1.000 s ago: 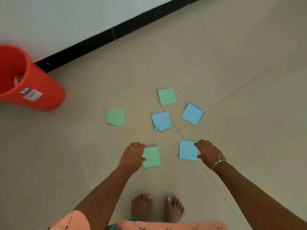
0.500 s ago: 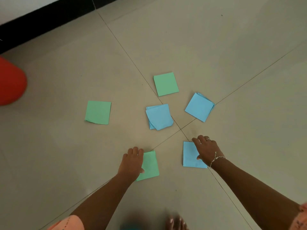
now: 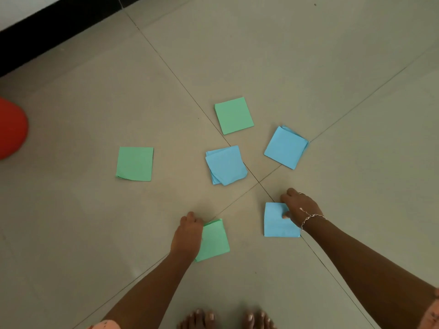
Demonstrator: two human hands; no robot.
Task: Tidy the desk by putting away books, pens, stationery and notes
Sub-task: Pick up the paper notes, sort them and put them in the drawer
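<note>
Several square note pads lie on the tiled floor. My left hand (image 3: 187,235) pinches the left edge of the nearest green note pad (image 3: 215,241), whose top corner lifts a little. My right hand (image 3: 299,208) grips the upper right corner of the near blue note pad (image 3: 276,222), thumb on top. Farther out lie a loose blue stack (image 3: 225,165), another blue pad (image 3: 285,147), a green pad (image 3: 234,115) and a green pad (image 3: 135,163) to the left.
A red bin (image 3: 10,129) shows at the left edge. A black skirting (image 3: 47,27) runs along the wall at the top left. My bare feet (image 3: 225,320) are at the bottom edge.
The view has swung down and right, so the red bin slid mostly out of view. Both hands have closed onto their pads, and the green pad's corner has lifted.
</note>
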